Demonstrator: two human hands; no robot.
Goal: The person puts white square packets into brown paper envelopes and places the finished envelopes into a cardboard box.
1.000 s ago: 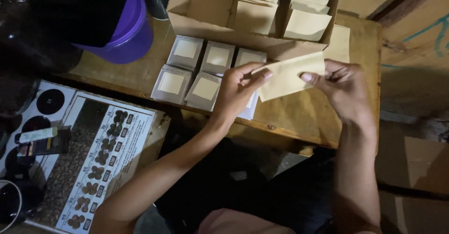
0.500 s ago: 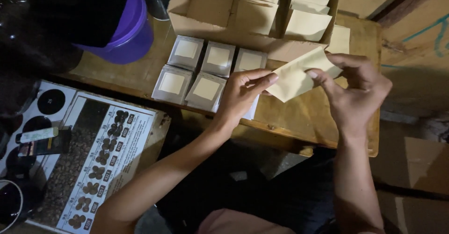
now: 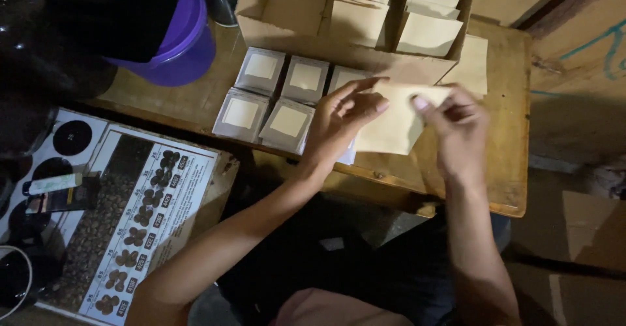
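Packing workshop: carton (image 3: 274, 13) of paper sachets (image 3: 427, 32)

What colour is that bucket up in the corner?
The bucket is purple, seen in the head view, its only view.

I see my left hand (image 3: 342, 114) and right hand (image 3: 456, 120) pinching a tan paper envelope (image 3: 394, 124) above the wooden table (image 3: 502, 156), just beside five square white-faced packets (image 3: 264, 101) and a cardboard box (image 3: 287, 13) of envelopes.
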